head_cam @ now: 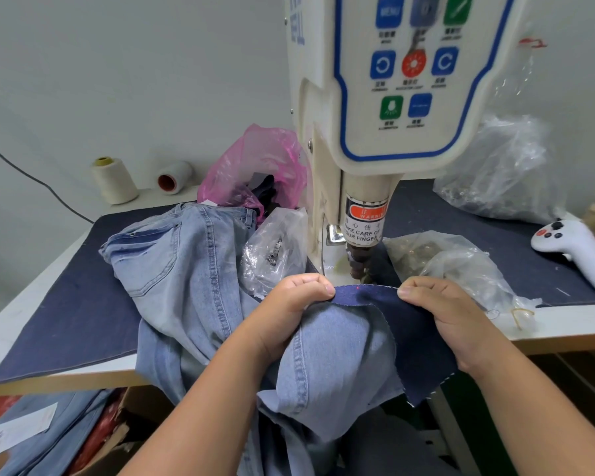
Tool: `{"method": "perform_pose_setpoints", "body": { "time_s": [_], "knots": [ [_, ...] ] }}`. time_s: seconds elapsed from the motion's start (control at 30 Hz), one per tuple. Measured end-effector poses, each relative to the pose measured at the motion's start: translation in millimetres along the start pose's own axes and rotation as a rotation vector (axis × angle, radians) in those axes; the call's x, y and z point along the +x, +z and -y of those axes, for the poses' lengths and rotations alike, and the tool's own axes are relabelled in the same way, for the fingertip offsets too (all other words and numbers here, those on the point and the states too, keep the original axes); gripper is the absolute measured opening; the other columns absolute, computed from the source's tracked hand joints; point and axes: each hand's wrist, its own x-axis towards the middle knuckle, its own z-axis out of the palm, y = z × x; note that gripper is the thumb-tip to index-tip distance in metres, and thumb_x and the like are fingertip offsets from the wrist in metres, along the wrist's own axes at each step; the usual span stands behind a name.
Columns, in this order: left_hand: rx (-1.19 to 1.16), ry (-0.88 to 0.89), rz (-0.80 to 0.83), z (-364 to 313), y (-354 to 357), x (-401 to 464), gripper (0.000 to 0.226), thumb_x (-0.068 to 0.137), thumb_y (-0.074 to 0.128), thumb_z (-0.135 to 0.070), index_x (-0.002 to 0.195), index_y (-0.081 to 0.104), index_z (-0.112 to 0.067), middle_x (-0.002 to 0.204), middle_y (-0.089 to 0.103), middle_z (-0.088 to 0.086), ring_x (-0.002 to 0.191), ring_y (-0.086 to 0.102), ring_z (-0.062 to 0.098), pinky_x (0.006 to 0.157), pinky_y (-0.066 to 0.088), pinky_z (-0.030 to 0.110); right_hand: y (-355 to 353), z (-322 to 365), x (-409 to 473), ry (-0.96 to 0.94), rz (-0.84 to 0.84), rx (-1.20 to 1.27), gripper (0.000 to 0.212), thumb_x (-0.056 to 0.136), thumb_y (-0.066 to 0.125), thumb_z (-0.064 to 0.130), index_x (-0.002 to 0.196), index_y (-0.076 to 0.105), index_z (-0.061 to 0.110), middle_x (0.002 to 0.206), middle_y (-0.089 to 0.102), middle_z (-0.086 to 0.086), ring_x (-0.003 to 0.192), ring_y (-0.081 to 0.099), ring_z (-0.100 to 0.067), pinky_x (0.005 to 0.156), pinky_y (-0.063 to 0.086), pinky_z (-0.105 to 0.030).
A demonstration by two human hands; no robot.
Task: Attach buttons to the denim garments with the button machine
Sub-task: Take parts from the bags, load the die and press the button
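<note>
The cream button machine stands at the table's middle, and its punch head hangs just above the cloth. A dark blue denim piece is stretched under the punch, with a small red light dot near its far edge. My left hand pinches that edge on the left, and my right hand pinches it on the right. Light blue jeans lie over the table and hang down in front of me, partly under the dark piece.
Clear plastic bags of metal buttons flank the punch. A pink bag, two thread cones and a big clear bag sit behind. A white controller lies at right. Dark cloth covers the tabletop.
</note>
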Motion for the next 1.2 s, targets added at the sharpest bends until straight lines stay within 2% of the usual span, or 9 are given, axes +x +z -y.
{"method": "perform_pose_setpoints", "body": {
  "time_s": [0.2,0.33,0.5,0.63,0.93,1.07,1.2],
  "knots": [
    [0.020,0.009,-0.003,-0.9,0.2,-0.5,0.013,0.073,0.059,-0.019,0.060,0.061,-0.019,0.065,0.052,0.006,0.056,0.050,0.014,0.054,0.043,0.021,0.5,0.4,0.1,0.007,-0.007,0.011,0.022,0.076,0.063,0.024,0.056,0.060,0.016,0.056,0.051,-0.001,0.052,0.048,-0.010,0.050,0.041,-0.020],
    [0.012,0.013,0.008,-0.9,-0.2,-0.4,0.013,0.073,0.059,-0.018,0.060,0.061,-0.018,0.064,0.054,0.005,0.054,0.052,0.012,0.053,0.044,0.019,-0.2,0.8,0.0,0.000,0.008,-0.002,0.021,0.073,0.072,0.019,0.056,0.060,0.015,0.056,0.052,-0.001,0.052,0.049,-0.009,0.051,0.042,-0.020],
    [0.016,0.017,0.013,0.1,-0.7,-0.6,0.013,0.073,0.059,-0.018,0.060,0.061,-0.018,0.062,0.053,0.004,0.053,0.051,0.011,0.052,0.044,0.018,-1.4,0.2,0.9,0.006,0.008,0.002,0.024,0.080,0.067,0.019,0.057,0.061,0.016,0.056,0.054,-0.002,0.053,0.051,-0.010,0.052,0.044,-0.021],
    [-0.005,0.004,0.017,0.1,-2.0,-0.6,0.016,0.073,0.057,-0.018,0.058,0.061,-0.020,0.060,0.054,0.001,0.051,0.052,0.010,0.050,0.043,0.018,-1.5,-0.4,1.2,0.008,-0.006,0.006,0.023,0.078,0.063,0.025,0.056,0.060,0.016,0.056,0.052,-0.001,0.054,0.050,-0.010,0.051,0.043,-0.021],
    [0.000,0.011,0.028,1.4,-4.1,0.7,0.014,0.074,0.058,-0.019,0.061,0.061,-0.020,0.063,0.056,0.002,0.054,0.054,0.011,0.053,0.046,0.018,-1.0,-0.6,1.3,-0.004,0.000,0.014,0.023,0.077,0.063,0.025,0.056,0.061,0.017,0.056,0.054,0.000,0.053,0.051,-0.008,0.050,0.044,-0.019],
    [0.013,0.028,0.030,1.5,-4.0,2.2,0.008,0.060,0.065,-0.028,0.055,0.061,-0.023,0.056,0.054,-0.004,0.049,0.050,0.007,0.050,0.042,0.017,1.9,0.6,-2.4,-0.015,-0.010,-0.006,0.023,0.077,0.064,0.027,0.057,0.059,0.017,0.056,0.051,0.000,0.053,0.048,-0.009,0.050,0.041,-0.020],
    [0.029,0.039,-0.029,-2.5,-2.9,0.0,0.012,0.050,0.065,-0.032,0.051,0.058,-0.022,0.054,0.045,0.000,0.049,0.041,0.011,0.048,0.033,0.022,9.4,-0.1,-15.6,-0.054,0.017,-0.044,0.028,0.071,0.070,0.038,0.059,0.058,0.016,0.057,0.049,-0.001,0.054,0.044,-0.009,0.051,0.037,-0.020]
  ]
}}
